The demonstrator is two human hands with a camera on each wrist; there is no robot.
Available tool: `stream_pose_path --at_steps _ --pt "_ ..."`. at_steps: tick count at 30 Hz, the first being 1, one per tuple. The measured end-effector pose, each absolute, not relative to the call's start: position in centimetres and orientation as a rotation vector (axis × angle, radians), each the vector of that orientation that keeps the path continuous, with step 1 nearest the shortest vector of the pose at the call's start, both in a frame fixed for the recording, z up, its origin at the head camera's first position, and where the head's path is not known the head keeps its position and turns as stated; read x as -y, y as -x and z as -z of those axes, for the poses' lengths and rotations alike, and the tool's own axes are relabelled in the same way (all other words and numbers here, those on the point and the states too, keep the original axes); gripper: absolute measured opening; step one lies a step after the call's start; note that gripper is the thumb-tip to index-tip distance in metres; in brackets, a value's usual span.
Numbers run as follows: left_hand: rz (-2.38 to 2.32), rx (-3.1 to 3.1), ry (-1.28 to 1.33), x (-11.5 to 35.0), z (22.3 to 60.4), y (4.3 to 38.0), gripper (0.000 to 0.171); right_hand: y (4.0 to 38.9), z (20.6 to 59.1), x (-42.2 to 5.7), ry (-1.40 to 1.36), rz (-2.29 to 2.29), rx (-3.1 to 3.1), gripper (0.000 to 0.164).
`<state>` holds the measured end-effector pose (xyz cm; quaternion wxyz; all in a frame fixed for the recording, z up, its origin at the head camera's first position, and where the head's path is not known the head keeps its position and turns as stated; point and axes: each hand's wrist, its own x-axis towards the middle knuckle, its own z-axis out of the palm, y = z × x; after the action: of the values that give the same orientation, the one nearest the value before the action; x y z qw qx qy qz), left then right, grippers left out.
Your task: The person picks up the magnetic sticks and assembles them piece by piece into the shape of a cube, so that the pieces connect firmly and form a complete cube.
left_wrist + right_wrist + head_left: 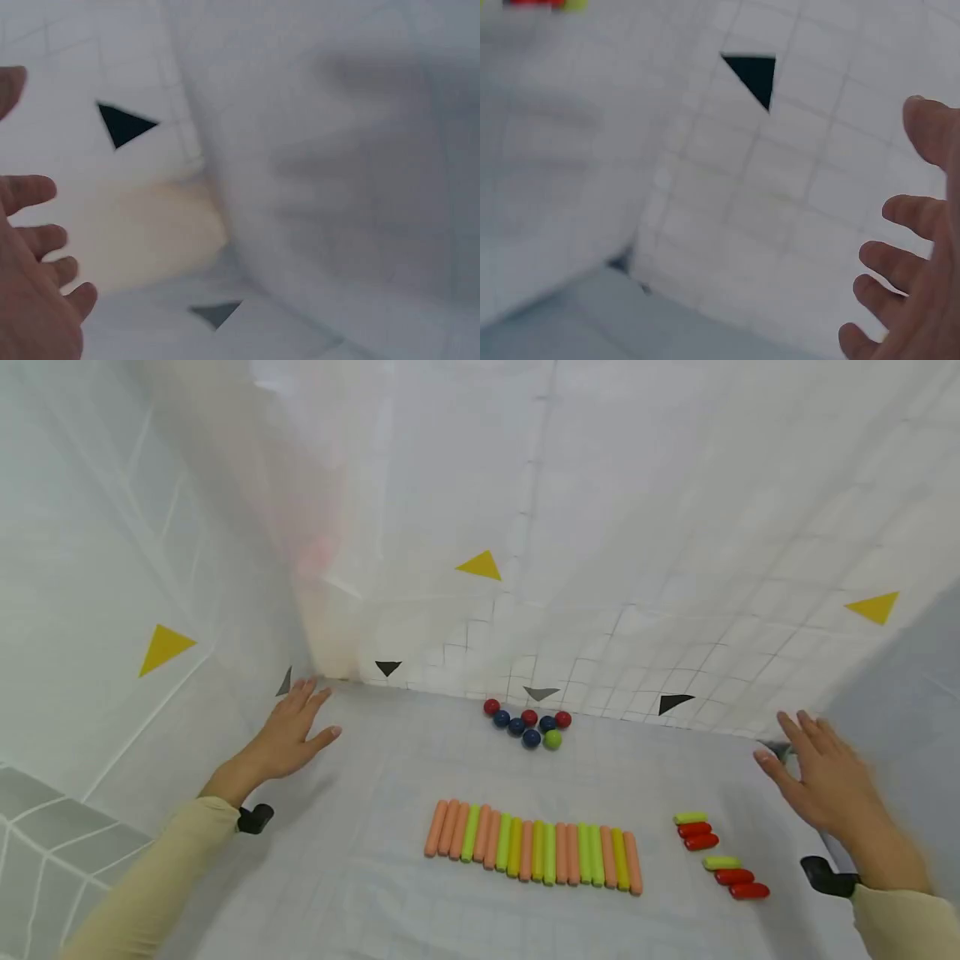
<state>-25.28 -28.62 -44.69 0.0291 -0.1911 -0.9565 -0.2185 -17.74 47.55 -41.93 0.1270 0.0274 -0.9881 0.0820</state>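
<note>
My left hand (282, 739) is held over the left side of the white surface, fingers stretched forward and thumb apart, holding nothing. On the far right my right hand (828, 777) is likewise spread, with nothing in it. Between them lies a side-by-side row of salmon, lime and yellow sticks (527, 852). Behind the row sits a cluster of small dark blue, red and green balls (517, 726). Nearest the right hand are two small groups of short pieces, each with a lime piece (722, 862) and two red pieces (733, 877).
A white sheet wall (600, 527) rises behind the surface, with side walls left and right. Yellow triangles (483, 565) and dark triangles (387, 668) mark the walls. A small dark gap (621, 261) shows at a corner in the right wrist view.
</note>
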Motion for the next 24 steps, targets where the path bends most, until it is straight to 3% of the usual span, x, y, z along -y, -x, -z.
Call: stream_pose_path --at_steps 5,8,16,24 --pt "0.696 2.949 0.603 25.0 48.1 24.5 0.050 20.2 44.3 -42.6 -0.219 -0.465 2.832 0.058" --pt "0.829 3.011 0.591 21.4 50.0 23.2 0.034 22.3 45.9 -39.0 -0.301 -0.587 2.835 0.050" --pt "1.164 3.100 0.539 12.8 53.5 19.5 0.026 27.5 49.6 -30.0 -0.350 -0.955 2.935 0.054" --pt "0.971 3.046 0.404 10.9 55.0 18.2 0.021 29.9 52.9 -26.0 -0.032 -1.262 3.084 0.062"
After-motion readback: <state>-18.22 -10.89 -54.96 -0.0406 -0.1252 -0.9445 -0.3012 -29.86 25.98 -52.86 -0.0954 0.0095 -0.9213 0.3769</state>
